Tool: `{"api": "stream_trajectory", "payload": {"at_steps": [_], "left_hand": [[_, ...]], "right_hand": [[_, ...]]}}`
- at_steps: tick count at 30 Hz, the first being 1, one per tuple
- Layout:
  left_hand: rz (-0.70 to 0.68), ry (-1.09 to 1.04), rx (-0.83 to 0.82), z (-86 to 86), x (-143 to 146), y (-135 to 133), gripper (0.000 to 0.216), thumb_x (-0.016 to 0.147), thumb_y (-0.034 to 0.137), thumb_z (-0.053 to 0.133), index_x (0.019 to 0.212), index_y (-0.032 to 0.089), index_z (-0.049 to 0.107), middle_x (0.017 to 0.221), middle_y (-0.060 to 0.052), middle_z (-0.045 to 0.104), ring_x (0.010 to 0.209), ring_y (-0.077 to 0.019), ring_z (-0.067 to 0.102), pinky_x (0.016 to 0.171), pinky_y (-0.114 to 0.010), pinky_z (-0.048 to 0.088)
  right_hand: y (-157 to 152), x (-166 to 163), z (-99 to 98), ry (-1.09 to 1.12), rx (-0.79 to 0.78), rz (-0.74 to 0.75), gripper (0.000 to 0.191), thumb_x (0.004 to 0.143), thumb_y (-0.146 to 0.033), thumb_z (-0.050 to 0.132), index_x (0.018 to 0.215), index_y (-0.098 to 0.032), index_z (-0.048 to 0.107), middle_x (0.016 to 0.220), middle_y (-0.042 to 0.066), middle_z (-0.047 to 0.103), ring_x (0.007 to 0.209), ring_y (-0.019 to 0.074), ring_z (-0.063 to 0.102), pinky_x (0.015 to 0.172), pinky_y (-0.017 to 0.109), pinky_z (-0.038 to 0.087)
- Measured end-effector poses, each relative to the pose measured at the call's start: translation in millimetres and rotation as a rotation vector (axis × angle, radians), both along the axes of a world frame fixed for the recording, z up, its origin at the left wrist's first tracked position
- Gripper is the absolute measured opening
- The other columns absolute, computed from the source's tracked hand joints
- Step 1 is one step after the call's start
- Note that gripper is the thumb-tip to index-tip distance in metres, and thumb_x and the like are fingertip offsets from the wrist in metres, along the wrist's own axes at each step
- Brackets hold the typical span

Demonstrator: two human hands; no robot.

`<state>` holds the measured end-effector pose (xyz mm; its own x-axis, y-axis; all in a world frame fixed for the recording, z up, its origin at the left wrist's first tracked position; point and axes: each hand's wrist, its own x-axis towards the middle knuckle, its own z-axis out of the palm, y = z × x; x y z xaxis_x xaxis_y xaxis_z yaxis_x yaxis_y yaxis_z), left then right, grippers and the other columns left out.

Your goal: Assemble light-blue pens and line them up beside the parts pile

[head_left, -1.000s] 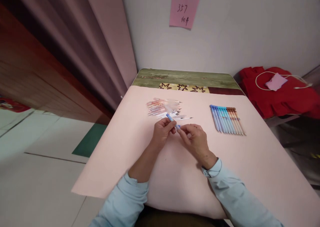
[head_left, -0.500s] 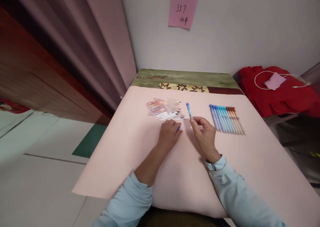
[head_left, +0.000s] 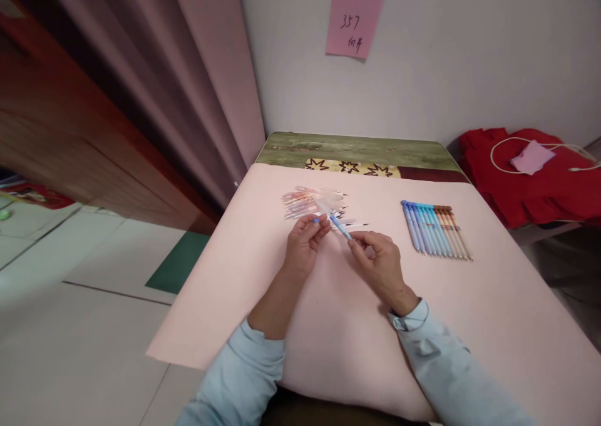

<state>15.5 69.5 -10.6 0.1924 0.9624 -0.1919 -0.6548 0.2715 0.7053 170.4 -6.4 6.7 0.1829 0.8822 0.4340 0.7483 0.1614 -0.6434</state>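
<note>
My left hand [head_left: 304,244] is closed in a pinch on a small blue piece [head_left: 316,220], perhaps a pen cap. My right hand [head_left: 378,260] grips a blue pen barrel [head_left: 340,228] between thumb and fingers, tilted so its far end points up and left, close beside my left fingertips. Behind both hands lies a loose pile of clear and whitish pen parts, pen refills [head_left: 307,202] among them, some with dark tips. Off to the right, several finished-looking pens [head_left: 436,230] lie side by side in a row, blue, light blue and brown-topped.
A pale pink sheet [head_left: 235,275] covers the table, with a green wood-patterned strip [head_left: 361,147] showing at the back. To the right is a red cloth [head_left: 511,188] with a white cable and pink paper on it. A pink note [head_left: 355,19] is stuck to the wall.
My right hand has tipped the blue barrel from nearly upright to slanting left. My left hand has turned and lifted, showing the small blue piece at its fingertips. The view has shifted slightly.
</note>
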Motion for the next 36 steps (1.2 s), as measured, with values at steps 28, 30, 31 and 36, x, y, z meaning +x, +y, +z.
{"api": "stream_trajectory", "payload": {"at_steps": [28, 30, 31, 36], "left_hand": [[-0.053, -0.225, -0.056, 4.0, -1.1, -4.1, 0.017, 0.084, 0.006, 0.060, 0.096, 0.017, 0.059, 0.113, -0.007, 0.071, 0.108, -0.0175, 0.066, 0.109, -0.039, 0.042], [-0.053, -0.227, -0.056, 4.1, -1.0, -4.5, 0.017, 0.084, 0.005, 0.060, 0.096, 0.017, 0.059, 0.111, -0.007, 0.071, 0.107, -0.0165, 0.067, 0.109, -0.038, 0.042], [-0.056, -0.226, -0.055, 4.1, -1.0, -4.8, 0.017, 0.084, 0.006, 0.061, 0.096, 0.017, 0.059, 0.111, -0.007, 0.072, 0.107, -0.0162, 0.067, 0.109, -0.038, 0.042], [-0.110, -0.166, -0.047, 5.3, -0.7, -7.4, 0.019, 0.081, 0.009, 0.065, 0.096, 0.017, 0.058, 0.111, -0.007, 0.072, 0.104, -0.0174, 0.068, 0.108, -0.039, 0.043]], "right_hand": [[-4.9, -16.4, -5.8, -0.004, -0.092, 0.092, 0.015, 0.084, -0.032, 0.061, 0.084, -0.023, 0.074, 0.064, -0.001, 0.068, 0.060, 0.0142, 0.058, 0.072, 0.030, 0.041], [-4.9, -16.4, -6.0, 0.004, -0.087, 0.085, 0.015, 0.084, -0.032, 0.062, 0.085, -0.023, 0.074, 0.064, -0.002, 0.068, 0.060, 0.0141, 0.058, 0.073, 0.030, 0.041], [-5.0, -16.2, -6.4, 0.008, -0.085, 0.082, 0.015, 0.084, -0.032, 0.062, 0.085, -0.023, 0.074, 0.064, -0.002, 0.068, 0.060, 0.0139, 0.058, 0.073, 0.030, 0.041], [-4.9, -15.2, -9.3, 0.012, -0.077, 0.077, 0.016, 0.084, -0.033, 0.061, 0.085, -0.023, 0.073, 0.066, -0.001, 0.069, 0.060, 0.0142, 0.059, 0.072, 0.029, 0.042]]}}
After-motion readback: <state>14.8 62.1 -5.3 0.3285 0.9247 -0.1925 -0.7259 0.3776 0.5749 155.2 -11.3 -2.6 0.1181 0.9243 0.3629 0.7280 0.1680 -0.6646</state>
